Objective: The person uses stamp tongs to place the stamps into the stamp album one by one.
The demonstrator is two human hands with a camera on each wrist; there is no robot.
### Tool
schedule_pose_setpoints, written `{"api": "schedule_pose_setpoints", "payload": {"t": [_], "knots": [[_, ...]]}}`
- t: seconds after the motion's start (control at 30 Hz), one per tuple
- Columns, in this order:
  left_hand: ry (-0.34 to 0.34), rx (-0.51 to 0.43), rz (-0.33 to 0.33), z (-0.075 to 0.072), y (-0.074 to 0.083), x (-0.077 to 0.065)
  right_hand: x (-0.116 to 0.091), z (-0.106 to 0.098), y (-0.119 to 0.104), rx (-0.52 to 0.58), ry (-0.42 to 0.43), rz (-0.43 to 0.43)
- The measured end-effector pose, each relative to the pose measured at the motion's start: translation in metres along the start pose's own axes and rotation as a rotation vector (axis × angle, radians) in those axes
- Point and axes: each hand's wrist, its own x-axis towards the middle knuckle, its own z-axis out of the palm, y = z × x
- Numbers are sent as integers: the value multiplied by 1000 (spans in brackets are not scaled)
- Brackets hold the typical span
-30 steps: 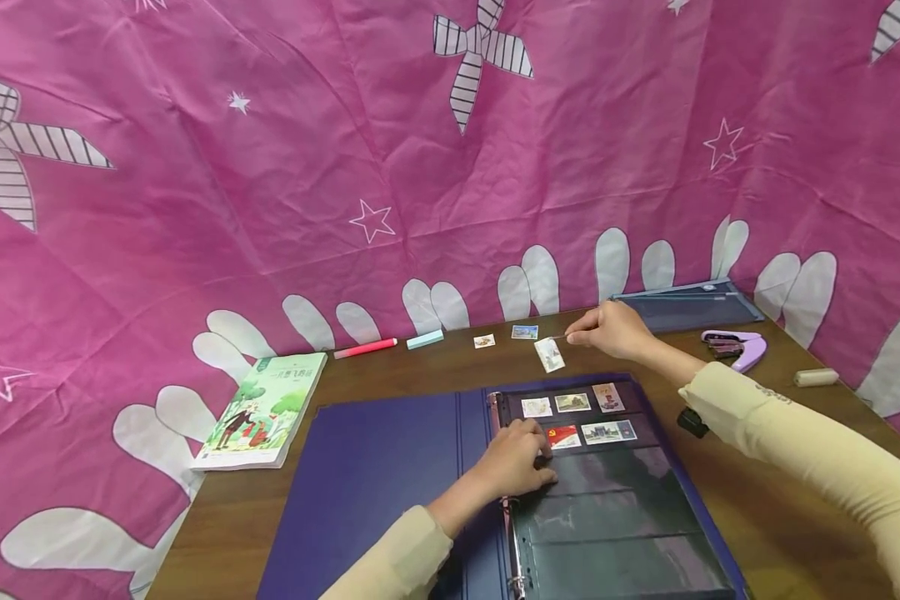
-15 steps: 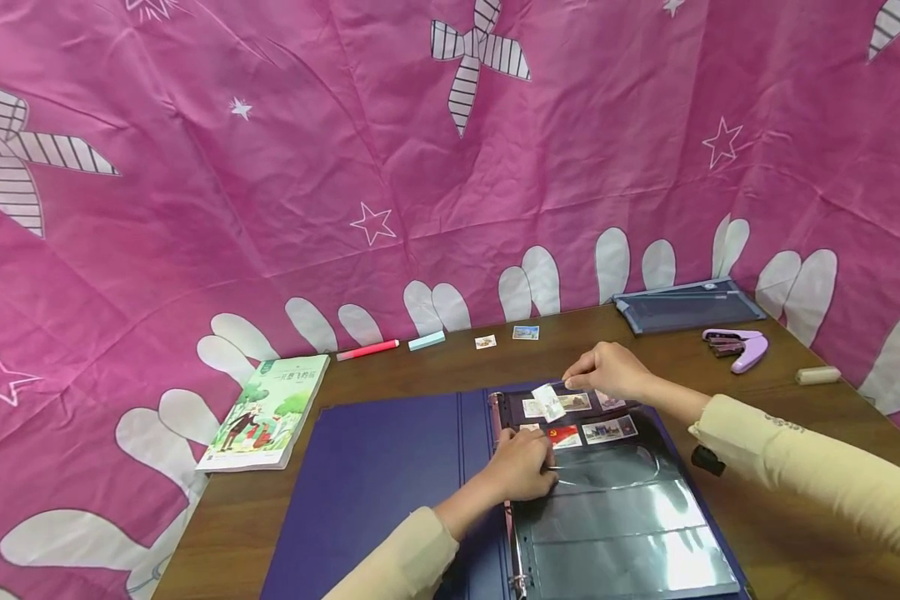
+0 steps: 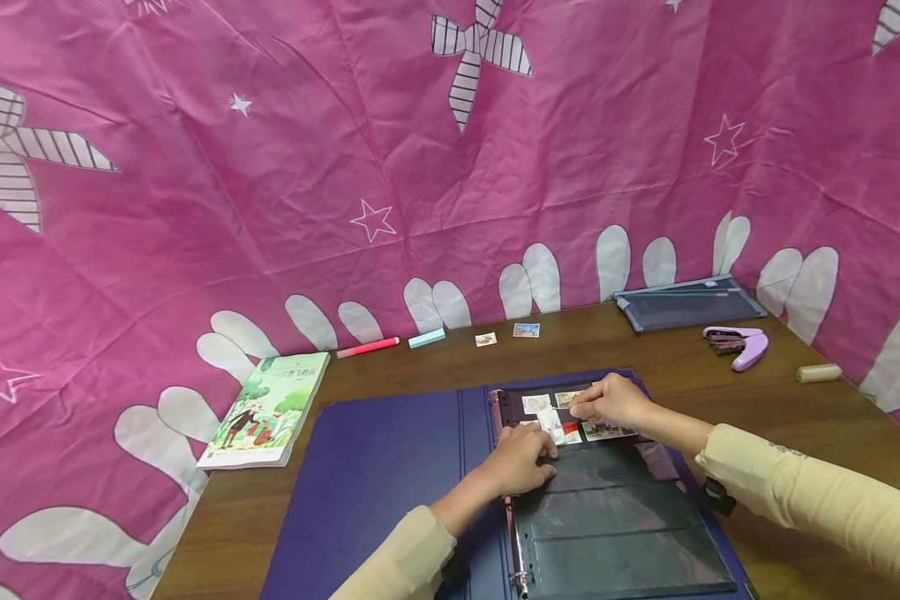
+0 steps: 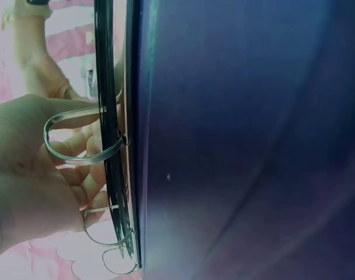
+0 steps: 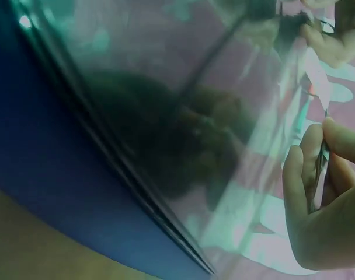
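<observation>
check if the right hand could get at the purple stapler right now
Probably yes: nothing covers or blocks the purple stapler, but the right hand grips tweezers with a stamp, so it would likely need to put them down first.

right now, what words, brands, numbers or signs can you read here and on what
"想飞的": part of the title on the book; characters either side are too blurred to be sure of.
Other print on the cover: too small.
Held stamp, loose stamps: unreadable.
Zip pouch: pale mark, unreadable.
Binder: no text visible.
</observation>
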Motion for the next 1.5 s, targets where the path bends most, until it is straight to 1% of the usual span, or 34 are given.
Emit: {"api": "schedule_pose_setpoints", "payload": {"t": [0.13, 0.27, 0.4, 0.5, 0.6, 0.77, 0.9, 0.97, 1.27, 1.5], "knots": [[8, -51, -7, -2, -3, 0, 0, 9, 6, 52, 7, 30], [19, -95, 8, -2, -6, 1, -2, 16, 10, 90, -20, 30], [28, -111, 23, -2, -9, 1, -3, 21, 9, 115, -46, 27], [29, -112, 23, -3, -11, 2, -4, 24, 6, 133, -49, 60], [22, -153, 17, -4, -12, 3, -6, 27, 3, 153, -64, 95], [1, -252, 1, -6, -13, 3, -8, 29, 0, 142, -102, 99], [-11, -297, -6, -8, -13, 3, -7, 28, -1, 118, -134, 85], [-17, -307, -7, -8, -13, 3, -6, 28, -1, 109, -157, 84], [-23, -294, -7, -9, -12, 2, 0, 20, 0, 82, -295, 91], [-22, -267, -8, -7, -12, 4, 6, 15, 4, 44, -325, 67]]}}
